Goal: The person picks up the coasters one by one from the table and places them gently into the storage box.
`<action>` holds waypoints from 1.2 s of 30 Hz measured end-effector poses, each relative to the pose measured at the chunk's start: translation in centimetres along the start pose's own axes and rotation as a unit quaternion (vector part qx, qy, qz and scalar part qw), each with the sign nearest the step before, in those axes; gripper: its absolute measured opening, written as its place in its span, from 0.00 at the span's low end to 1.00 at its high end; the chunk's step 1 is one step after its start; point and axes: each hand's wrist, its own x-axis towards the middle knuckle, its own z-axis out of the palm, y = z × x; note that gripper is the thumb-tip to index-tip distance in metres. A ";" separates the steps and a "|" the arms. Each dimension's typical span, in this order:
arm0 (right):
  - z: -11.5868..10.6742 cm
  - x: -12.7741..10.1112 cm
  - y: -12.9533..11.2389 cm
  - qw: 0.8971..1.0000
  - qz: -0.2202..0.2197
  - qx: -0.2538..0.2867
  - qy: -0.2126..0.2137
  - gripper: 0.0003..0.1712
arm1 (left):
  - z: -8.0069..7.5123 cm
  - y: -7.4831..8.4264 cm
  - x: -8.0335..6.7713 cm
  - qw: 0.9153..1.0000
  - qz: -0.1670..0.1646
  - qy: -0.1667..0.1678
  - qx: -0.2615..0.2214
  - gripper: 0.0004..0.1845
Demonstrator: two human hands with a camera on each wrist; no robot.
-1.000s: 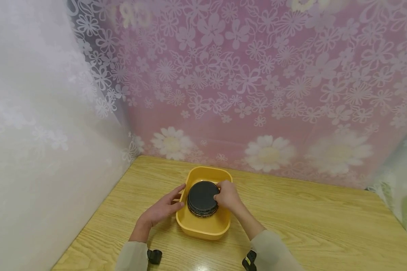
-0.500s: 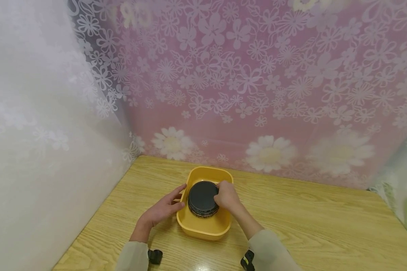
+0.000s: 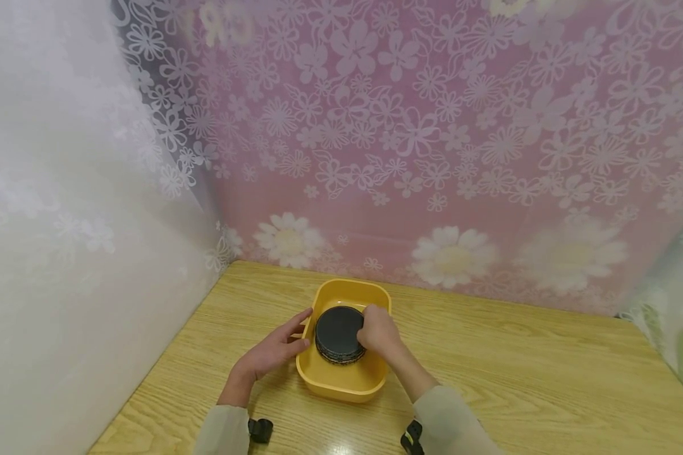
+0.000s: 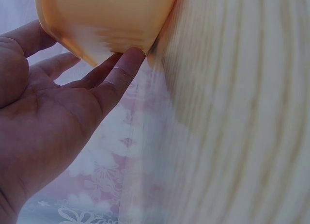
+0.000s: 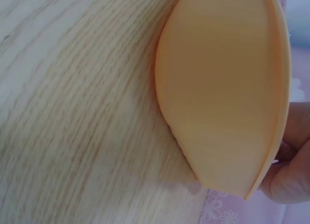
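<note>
1. Curled over the right edge of a stack of dark round discs (image 3: 338, 333), the right hand (image 3: 378, 330) grips it with fingers bent round the rim; in the right wrist view only a thumb and fingertip show past the tub's lip.
2. Matte and charcoal-coloured, the flat top disc has thin layered edges under it that look slightly ragged.
3. That stack sits inside a yellow plastic tub (image 3: 341, 379), a smooth, rounded-corner rectangle with sloping walls; the discs fill its far half.
4. Fingers straight and relaxed, the left hand (image 3: 273, 351) lies against the tub's left wall from outside, holding nothing; the left wrist view shows its fingertips (image 4: 131, 59) touching the tub's curved outer side, somewhat blurred.
5. Pale wood-grain laminate covers the desk (image 3: 518, 379) with a faint sheen at the near edge; the tub stands near the far left corner, just short of the back edge.
6. Behind the desk hangs a pink flower-printed curtain (image 3: 432, 158), translucent, with white daisies low down; a whiter sheet closes the left side.
7. Both forearms wear light grey-green sleeves (image 3: 449, 423), each with a small black wrist device.
</note>
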 end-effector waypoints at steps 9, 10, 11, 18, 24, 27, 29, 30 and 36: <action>-0.1 0.0 -0.1 0.999 0.007 -0.037 0.007 0.05 | 0.1 0.3 0.1 1.000 0.003 0.000 0.006 0.35; -0.1 0.0 -0.1 0.999 0.005 -0.038 0.009 0.05 | 0.2 0.3 0.2 1.000 0.002 0.001 0.006 0.35; -0.1 0.0 0.0 0.999 0.002 -0.037 0.011 0.06 | 0.2 0.4 0.2 1.000 0.003 0.001 0.006 0.35; -0.5 -0.4 0.3 1.000 -0.012 -0.006 -0.001 0.13 | 0.3 0.6 0.2 1.000 0.000 -0.001 0.002 0.36; -1.5 -1.1 0.6 0.998 -0.034 0.048 -0.034 0.26 | 0.3 0.6 0.2 1.000 0.002 -0.002 0.000 0.36; -2.2 -1.7 1.0 0.994 -0.057 0.080 -0.052 0.30 | 0.3 0.4 0.2 1.000 0.004 -0.001 -0.001 0.36; -2.5 -2.1 1.5 0.989 -0.081 0.103 -0.067 0.33 | 0.4 0.3 0.3 1.000 0.002 0.000 0.001 0.36; -2.6 -2.4 1.7 0.986 -0.095 0.114 -0.075 0.35 | 0.4 0.3 0.3 1.000 0.002 0.001 0.003 0.36; -2.9 -4.3 3.4 0.968 -0.157 0.164 -0.103 0.41 | 0.3 0.4 -0.1 1.000 -0.001 0.008 0.014 0.36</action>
